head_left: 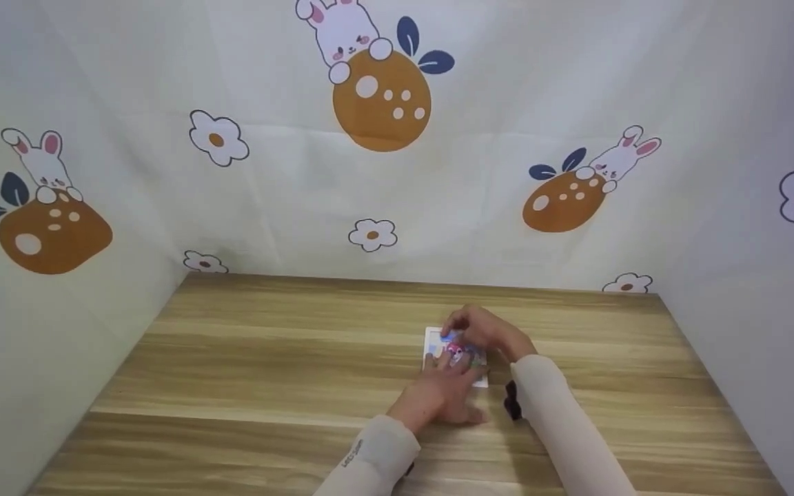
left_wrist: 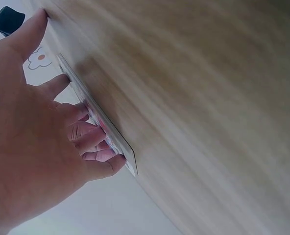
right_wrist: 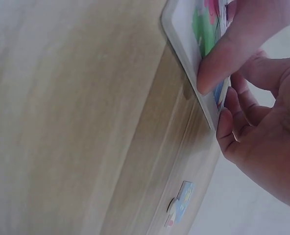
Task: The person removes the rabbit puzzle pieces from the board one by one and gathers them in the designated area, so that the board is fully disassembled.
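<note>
Cream cloth [head_left: 266,103] around a handled picture board [head_left: 431,335]

Patterned and hanging, the cloth screens three sides of the wood-grain table [head_left: 266,344]. Fingers spread, the left hand [head_left: 442,391] presses the picture board, which lies right of the table's middle, seemingly so it won't slide. The right hand [head_left: 485,328] bends its fingers at the board's far edge, perhaps for precise work; whether they pinch anything, I cannot tell. Smallest, a blue item [right_wrist: 183,198] lies apart on the table.
</note>
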The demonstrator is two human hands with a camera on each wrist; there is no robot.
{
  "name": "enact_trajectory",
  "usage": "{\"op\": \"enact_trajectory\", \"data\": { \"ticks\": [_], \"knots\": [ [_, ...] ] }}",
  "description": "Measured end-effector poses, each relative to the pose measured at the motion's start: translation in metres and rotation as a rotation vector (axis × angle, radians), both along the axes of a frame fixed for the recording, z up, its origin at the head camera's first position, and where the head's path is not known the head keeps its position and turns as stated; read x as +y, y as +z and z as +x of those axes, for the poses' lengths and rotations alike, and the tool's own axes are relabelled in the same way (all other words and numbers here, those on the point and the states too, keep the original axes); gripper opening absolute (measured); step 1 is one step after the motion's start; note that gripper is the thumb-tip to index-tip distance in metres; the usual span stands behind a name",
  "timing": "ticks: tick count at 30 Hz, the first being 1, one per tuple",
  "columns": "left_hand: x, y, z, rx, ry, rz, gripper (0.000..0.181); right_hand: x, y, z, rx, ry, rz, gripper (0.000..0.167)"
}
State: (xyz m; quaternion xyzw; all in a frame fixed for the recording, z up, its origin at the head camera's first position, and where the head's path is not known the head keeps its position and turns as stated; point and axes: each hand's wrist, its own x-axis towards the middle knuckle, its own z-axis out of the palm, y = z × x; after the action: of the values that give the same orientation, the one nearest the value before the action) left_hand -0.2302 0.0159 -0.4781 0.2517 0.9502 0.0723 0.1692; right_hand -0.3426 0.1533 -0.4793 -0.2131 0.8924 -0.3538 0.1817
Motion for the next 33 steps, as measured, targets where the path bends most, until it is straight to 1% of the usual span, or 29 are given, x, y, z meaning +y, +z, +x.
{"op": "enact_trajectory", "data": {
  "ticks": [8, 13, 17, 19, 22, 25, 33],
  "knots": [
    [0.001, 0.002, 0.000, -0.017, 0.003, 0.023, 0.080, 0.002, 0.003, 0.002, 0.042, 0.015, -0.016, 0.029],
    [0.000, 0.003, -0.002, -0.022, 0.012, 0.022, 0.078, 0.001, 0.006, 0.003, 0.079, 0.040, -0.030, 0.032],
    [0.000, 0.002, -0.001, -0.028, 0.011, 0.018, 0.079, 0.003, 0.009, 0.006, 0.073, 0.007, -0.024, 0.039],
    [0.000, 0.002, -0.001, -0.032, 0.013, 0.015, 0.079, 0.006, 0.011, 0.007, 0.068, -0.011, -0.030, 0.040],
    [0.000, 0.002, -0.001, -0.034, 0.018, 0.009, 0.079, 0.013, 0.014, 0.007, 0.069, -0.035, -0.045, 0.035],
    [0.001, 0.001, -0.002, -0.039, 0.022, 0.013, 0.080, 0.024, 0.018, 0.006, 0.091, -0.064, -0.044, 0.030],
    [0.002, 0.001, -0.002, -0.057, 0.024, 0.013, 0.080, 0.057, 0.025, 0.004, 0.137, -0.127, -0.042, 0.024]
  ]
}}
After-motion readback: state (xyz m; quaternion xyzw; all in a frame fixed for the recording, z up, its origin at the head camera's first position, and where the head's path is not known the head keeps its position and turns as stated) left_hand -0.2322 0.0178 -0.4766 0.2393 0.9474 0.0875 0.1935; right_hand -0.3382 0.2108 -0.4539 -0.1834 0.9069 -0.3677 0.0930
